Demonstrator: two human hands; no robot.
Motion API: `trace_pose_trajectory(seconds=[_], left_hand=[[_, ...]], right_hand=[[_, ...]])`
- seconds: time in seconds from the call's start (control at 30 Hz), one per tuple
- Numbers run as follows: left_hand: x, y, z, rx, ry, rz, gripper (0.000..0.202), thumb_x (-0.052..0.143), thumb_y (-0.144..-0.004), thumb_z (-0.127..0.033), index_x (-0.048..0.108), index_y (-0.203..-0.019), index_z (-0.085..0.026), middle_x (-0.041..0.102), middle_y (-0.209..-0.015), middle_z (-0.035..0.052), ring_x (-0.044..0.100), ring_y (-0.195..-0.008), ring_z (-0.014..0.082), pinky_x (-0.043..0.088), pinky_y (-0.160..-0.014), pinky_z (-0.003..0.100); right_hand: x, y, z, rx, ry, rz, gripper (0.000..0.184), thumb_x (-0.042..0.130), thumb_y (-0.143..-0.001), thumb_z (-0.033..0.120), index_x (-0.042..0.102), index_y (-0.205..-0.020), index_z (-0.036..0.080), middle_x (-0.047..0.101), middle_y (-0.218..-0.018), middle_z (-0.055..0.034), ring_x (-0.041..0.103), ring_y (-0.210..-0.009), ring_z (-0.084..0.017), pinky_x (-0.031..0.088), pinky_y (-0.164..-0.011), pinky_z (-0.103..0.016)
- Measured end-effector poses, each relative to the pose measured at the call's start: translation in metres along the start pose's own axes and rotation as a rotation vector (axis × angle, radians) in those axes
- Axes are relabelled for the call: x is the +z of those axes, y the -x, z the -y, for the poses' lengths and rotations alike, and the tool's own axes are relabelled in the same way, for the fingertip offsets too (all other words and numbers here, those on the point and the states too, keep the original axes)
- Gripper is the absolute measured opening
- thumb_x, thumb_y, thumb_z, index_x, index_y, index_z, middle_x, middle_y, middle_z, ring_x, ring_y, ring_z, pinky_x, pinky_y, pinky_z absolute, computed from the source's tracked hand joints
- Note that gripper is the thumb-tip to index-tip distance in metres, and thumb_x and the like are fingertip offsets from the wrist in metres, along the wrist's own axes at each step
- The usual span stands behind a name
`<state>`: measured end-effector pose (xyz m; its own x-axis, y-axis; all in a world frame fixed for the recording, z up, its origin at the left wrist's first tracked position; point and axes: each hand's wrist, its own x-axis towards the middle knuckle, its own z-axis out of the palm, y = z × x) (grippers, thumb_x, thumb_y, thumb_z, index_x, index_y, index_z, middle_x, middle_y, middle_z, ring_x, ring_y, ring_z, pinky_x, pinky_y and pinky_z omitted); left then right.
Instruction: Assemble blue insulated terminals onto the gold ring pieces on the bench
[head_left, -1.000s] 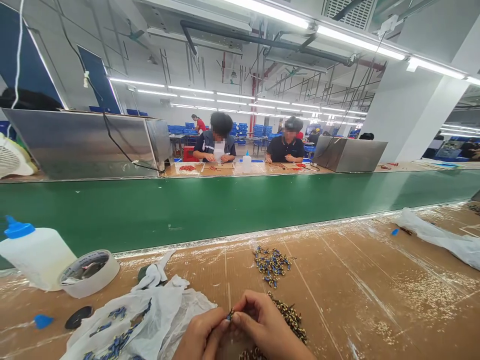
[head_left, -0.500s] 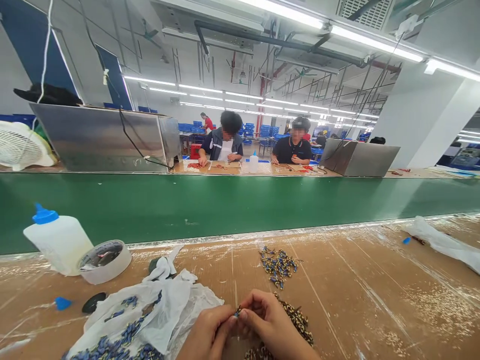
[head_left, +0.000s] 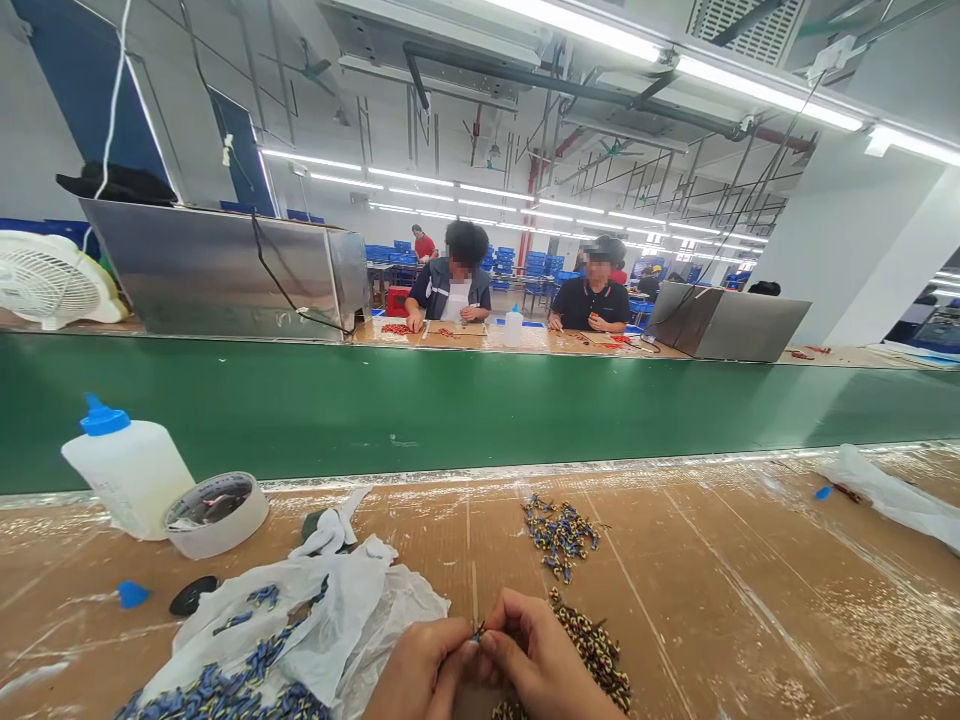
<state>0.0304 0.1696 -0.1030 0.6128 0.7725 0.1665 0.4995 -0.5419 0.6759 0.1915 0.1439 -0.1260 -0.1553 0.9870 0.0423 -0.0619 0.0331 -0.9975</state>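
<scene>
My left hand [head_left: 429, 665] and my right hand [head_left: 534, 655] meet low in the middle of the view, fingertips pinched together. Between them is a small blue and dark piece [head_left: 478, 633], mostly covered by the fingers. To the left, a crumpled white plastic bag [head_left: 352, 610] lies spread with many small blue pieces [head_left: 247, 675] on it. Beyond my right hand is a pile of blue and yellow-black pieces [head_left: 561, 532]. Nearer, partly behind that hand, lies a heap of dark and yellowish pieces [head_left: 592, 640].
At left stand a white squeeze bottle [head_left: 131, 475] with a blue cap and a tape roll [head_left: 217, 515]. A green conveyor belt [head_left: 450, 405] crosses beyond the cardboard-covered table [head_left: 712, 580]. Two co-workers [head_left: 456, 285] sit across it. White plastic [head_left: 892, 495] lies far right.
The view has shifted slightly, so the background sits a little further right. Both hands stay together at the small piece, with barely any movement.
</scene>
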Motion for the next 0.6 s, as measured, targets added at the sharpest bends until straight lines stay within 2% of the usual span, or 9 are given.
trace_pose_trajectory(seconds=[0.13, 0.33, 0.43, 0.6], left_hand=[[0.01, 0.002, 0.007, -0.011, -0.014, -0.024, 0.035, 0.037, -0.092, -0.028, 0.057, -0.065, -0.018, 0.065, -0.066, 0.0029, 0.058, -0.062, 0.0163, 0.037, -0.058, 0.021], [0.02, 0.003, 0.014, -0.023, 0.079, -0.074, 0.037, 0.037, -0.092, -0.035, 0.056, -0.064, -0.019, 0.062, -0.062, 0.0028, 0.056, -0.06, 0.0168, 0.039, -0.056, 0.021], [0.013, 0.001, 0.006, -0.019, 0.105, -0.053, 0.038, 0.037, -0.092, -0.035, 0.055, -0.063, -0.019, 0.06, -0.06, 0.0019, 0.054, -0.058, 0.0159, 0.038, -0.054, 0.021], [-0.004, -0.001, -0.007, -0.035, 0.141, -0.01, 0.037, 0.036, -0.095, -0.031, 0.056, -0.067, -0.017, 0.06, -0.063, 0.0014, 0.052, -0.06, 0.0146, 0.036, -0.058, 0.021]], right_hand=[[-0.002, 0.002, -0.008, -0.004, 0.119, -0.026, 0.032, 0.06, -0.081, 0.048, 0.049, -0.07, 0.02, 0.054, -0.06, 0.0014, 0.053, -0.058, -0.014, 0.041, -0.055, -0.023], [-0.005, 0.005, -0.008, -0.052, 0.303, -0.084, 0.022, 0.06, -0.082, 0.036, 0.052, -0.07, 0.02, 0.057, -0.066, -0.0003, 0.054, -0.065, -0.015, 0.041, -0.061, -0.024], [-0.002, 0.003, -0.004, -0.068, 0.238, -0.068, 0.022, 0.059, -0.083, 0.035, 0.05, -0.071, 0.019, 0.057, -0.064, 0.0006, 0.054, -0.061, -0.014, 0.041, -0.059, -0.023], [0.001, 0.001, 0.004, -0.027, -0.031, -0.007, 0.031, 0.059, -0.084, 0.046, 0.05, -0.075, 0.018, 0.06, -0.063, -0.0003, 0.058, -0.061, -0.014, 0.045, -0.061, -0.025]])
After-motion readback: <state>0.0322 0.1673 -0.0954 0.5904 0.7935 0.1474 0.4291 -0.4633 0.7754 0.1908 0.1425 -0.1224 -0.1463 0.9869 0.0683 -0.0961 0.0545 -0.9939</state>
